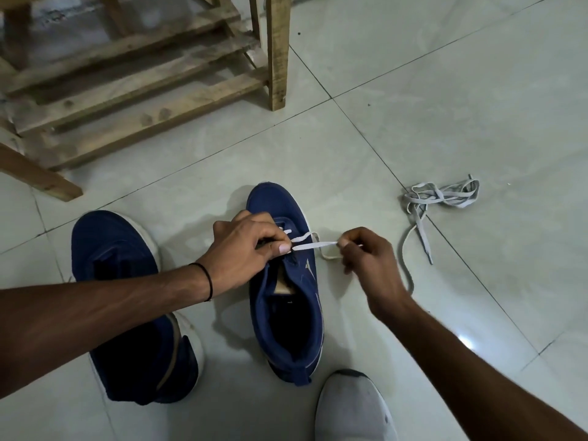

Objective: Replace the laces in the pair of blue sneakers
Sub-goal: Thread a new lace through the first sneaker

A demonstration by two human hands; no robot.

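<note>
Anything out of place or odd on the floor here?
A grey lace lies in a loose tangle on the tiles, right of the sneaker being laced. Probably a lace set aside; nothing looks damaged or spilled.

Far left: rough wooden slatted rack (136, 90) blocks the way.
Far right: pale glossy tiled floor (445, 90) lies open up to a tangled grey loose lace (442, 195).
Middle: flat white lace (315, 245) stretches from left grip (245, 249) to right grip (369, 265), barring the gap.
Left: white-soled blue sneaker (117, 249) lies under the forearm.
Near: white-clad foot (350, 409).
</note>
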